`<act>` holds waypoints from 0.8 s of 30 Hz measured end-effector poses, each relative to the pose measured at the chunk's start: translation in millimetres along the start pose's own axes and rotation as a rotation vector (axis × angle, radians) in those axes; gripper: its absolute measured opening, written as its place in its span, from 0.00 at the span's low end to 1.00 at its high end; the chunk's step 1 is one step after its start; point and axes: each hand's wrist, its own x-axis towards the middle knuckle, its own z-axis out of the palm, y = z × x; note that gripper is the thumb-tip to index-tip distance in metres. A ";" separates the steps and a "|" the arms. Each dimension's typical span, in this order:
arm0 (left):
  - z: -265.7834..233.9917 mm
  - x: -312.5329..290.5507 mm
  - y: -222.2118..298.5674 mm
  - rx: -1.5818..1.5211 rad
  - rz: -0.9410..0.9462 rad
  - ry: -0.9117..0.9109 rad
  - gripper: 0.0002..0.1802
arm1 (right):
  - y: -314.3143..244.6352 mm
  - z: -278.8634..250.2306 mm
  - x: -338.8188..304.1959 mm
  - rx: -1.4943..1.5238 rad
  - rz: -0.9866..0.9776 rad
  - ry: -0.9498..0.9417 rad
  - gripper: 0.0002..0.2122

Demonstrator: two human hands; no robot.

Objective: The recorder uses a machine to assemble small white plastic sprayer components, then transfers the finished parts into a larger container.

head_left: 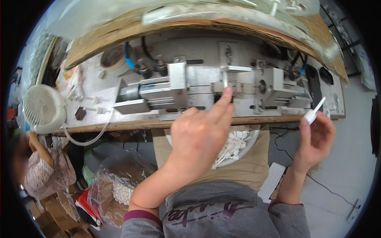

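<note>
reaching forward, the left hand [200, 137] extends its index finger [225, 99] to the small white piece seated upright in the fixture slot [226, 85] of the metal press jig [206, 89]; the remaining fingers are loosely curled, and the hand grips nothing, only touching at the fingertip. judged from this view, the seating would go best with the finger pressing straight along the slot, keeping the piece upright and the knuckles away from the pneumatic cylinder [151, 93] just to the left. the right hand [315, 139], held well apart at the bench's right end, is closed in a pinch on a white plastic applicator stick [315, 111], its thin stem pointing up and away. below the bench edge, on the person's lap, a shallow bowl [254, 139] holds a heap of similar white sticks [234, 148], partly hidden by the left hand. outward to the left stand a small white desk fan [41, 109], a roll of tape [113, 59] and a white tube [89, 137] looping off the wooden bench [131, 125]. on the floor lies a clear plastic bag [115, 186] of white parts; another person [43, 170] sits at the far left.
</note>
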 end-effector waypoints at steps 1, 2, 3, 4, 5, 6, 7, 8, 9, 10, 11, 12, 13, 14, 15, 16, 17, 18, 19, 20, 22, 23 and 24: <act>0.4 0.5 0.9 -0.024 -0.004 -0.015 0.17 | 8.6 -11.1 5.3 0.060 0.056 0.044 0.17; -4.0 1.6 1.1 -0.006 0.000 -0.029 0.17 | 18.8 -19.4 12.4 0.121 0.110 0.090 0.15; -4.2 2.2 1.3 -0.014 0.001 -0.028 0.17 | 29.4 -30.5 21.4 0.092 0.102 0.141 0.14; -4.3 2.5 -0.2 -0.008 0.003 -0.025 0.17 | 40.1 -37.3 31.5 0.094 0.112 0.220 0.14; -2.0 2.9 0.9 -0.027 -0.002 -0.019 0.17 | 49.7 -47.8 40.5 0.050 0.103 0.293 0.15; -1.3 3.4 1.1 -0.034 -0.006 -0.016 0.17 | 60.6 -57.7 47.2 0.018 0.097 0.370 0.15; -1.7 3.7 3.2 -0.037 -0.011 -0.016 0.17 | 75.1 -72.8 50.1 -0.045 0.119 0.391 0.14; -2.5 2.1 6.8 -0.131 -0.019 0.003 0.17 | 93.1 -91.3 50.5 -0.102 0.143 0.410 0.14; -4.5 -0.3 10.9 -0.224 -0.028 0.019 0.16 | 107.1 -108.3 51.5 -0.158 0.171 0.429 0.13; -8.7 -5.5 14.1 -0.309 -0.043 0.032 0.16 | 117.1 -117.3 52.5 -0.309 0.172 0.396 0.12; -16.8 -12.3 18.8 -0.517 -0.003 0.021 0.16 | 125.2 -125.6 53.4 -0.461 0.175 0.361 0.11; -25.8 -20.4 23.2 -0.726 0.035 0.004 0.15 | 134.7 -134.3 52.3 -0.615 0.182 0.322 0.10; -41.8 -27.7 32.3 -1.033 -0.040 -0.033 0.13 | 141.2 -140.2 55.1 -0.698 0.180 0.205 0.09; -53.5 -31.6 42.4 -1.339 -0.117 -0.074 0.10 | 145.9 -147.0 61.3 -0.813 0.061 0.140 0.10; -56.0 -34.1 48.0 -1.460 -0.086 -0.047 0.08 | 148.8 -147.9 66.4 -0.925 -0.058 0.073 0.10; -56.8 -36.3 54.3 -1.582 -0.052 -0.020 0.07 | 150.2 -149.2 68.8 -1.034 -0.179 0.004 0.11; -56.8 -37.9 60.7 -1.704 -0.018 0.007 0.06 | 149.9 -151.4 69.2 -1.060 -0.174 0.025 0.11; -57.1 -36.5 66.8 -1.824 0.024 0.037 0.05 | 147.5 -152.5 72.3 -1.085 -0.172 0.051 0.11; -58.3 -33.7 71.3 -1.943 0.067 0.066 0.04 | 146.9 -153.8 74.7 -1.109 -0.170 0.078 0.11; -64.4 -29.5 70.2 -1.984 0.074 0.024 0.04 | 150.0 -156.5 75.5 -1.121 -0.146 0.056 0.12; -71.8 -22.9 67.4 -2.043 0.090 -0.061 0.05 | 156.5 -165.0 73.3 -1.148 -0.092 0.014 0.12; -72.4 -23.8 65.2 -2.059 0.099 -0.099 0.05 | 161.1 -167.1 76.8 -1.135 -0.034 -0.040 0.13; -72.5 -26.0 63.6 -2.076 0.095 -0.139 0.05 | 165.6 -166.1 79.0 -1.122 0.030 -0.104 0.13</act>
